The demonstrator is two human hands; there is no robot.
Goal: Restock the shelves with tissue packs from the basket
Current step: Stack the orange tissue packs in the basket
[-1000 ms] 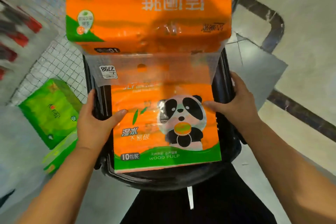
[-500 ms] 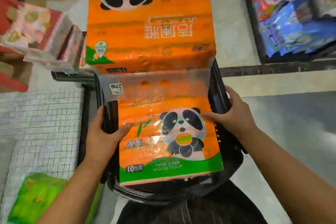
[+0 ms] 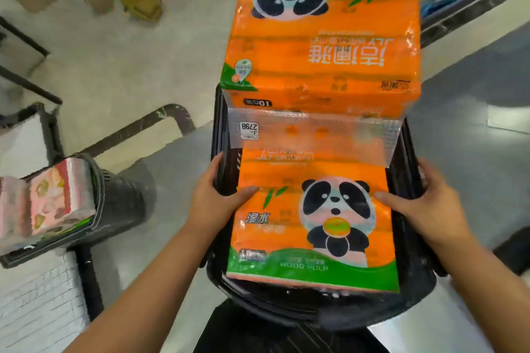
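Black basket (image 3: pixel 286 305) gripped by left hand (image 3: pixel 212 203), right hand (image 3: pixel 427 209).

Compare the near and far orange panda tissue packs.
The near pack shows its panda upright to the camera; the far pack shows it upside down. The left hand and right hand, gripping the basket, lay thumbs on the near pack; nothing touches the far pack. The far pack's clear flap overlaps the near pack. Both have matching orange wraps.

We are reading "WOOD PULP" and "湿水" on the near orange pack (image 3: pixel 289 209). We are making out "2798", upside down, on the white sticker (image 3: pixel 249 131), and "10" on the far orange pack (image 3: pixel 321 66).
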